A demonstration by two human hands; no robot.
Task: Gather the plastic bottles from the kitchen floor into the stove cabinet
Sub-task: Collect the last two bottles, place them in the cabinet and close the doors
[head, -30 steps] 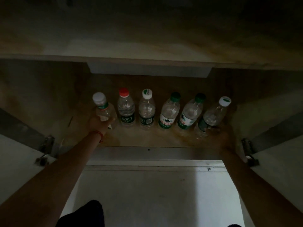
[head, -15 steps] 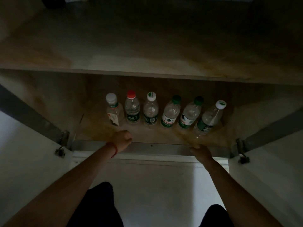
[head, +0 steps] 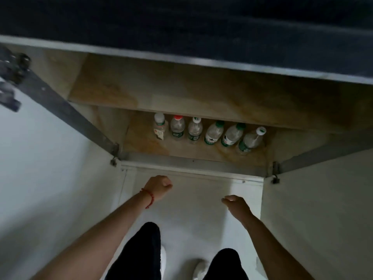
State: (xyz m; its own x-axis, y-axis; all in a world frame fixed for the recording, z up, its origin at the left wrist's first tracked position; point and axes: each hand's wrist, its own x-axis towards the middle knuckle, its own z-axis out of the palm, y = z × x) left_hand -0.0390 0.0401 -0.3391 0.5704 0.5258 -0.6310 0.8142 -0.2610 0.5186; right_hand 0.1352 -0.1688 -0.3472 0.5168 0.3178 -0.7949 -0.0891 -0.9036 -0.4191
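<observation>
Several clear plastic bottles stand in a row on the floor of the open stove cabinet (head: 141,146). The leftmost bottle (head: 159,126) has a white cap, beside it is a red-capped bottle (head: 177,127), and the rightmost bottle (head: 251,140) leans right with a white cap. My left hand (head: 158,186), with a red string on its wrist, is curled into a loose fist over the white floor in front of the cabinet. My right hand (head: 236,205) hangs lower and to the right, fingers curled, holding nothing. Both hands are well clear of the bottles.
The two white cabinet doors stand wide open, the left door (head: 50,168) and the right door (head: 319,199), with hinges at the corners. A dark countertop (head: 201,27) overhangs above. My dark trouser legs and white shoes (head: 198,267) are on the white floor (head: 191,209) below.
Both hands have pulled back out of the cabinet, letting go of the end bottles, and now hang over the floor. The view has risen and drawn away from the cabinet.
</observation>
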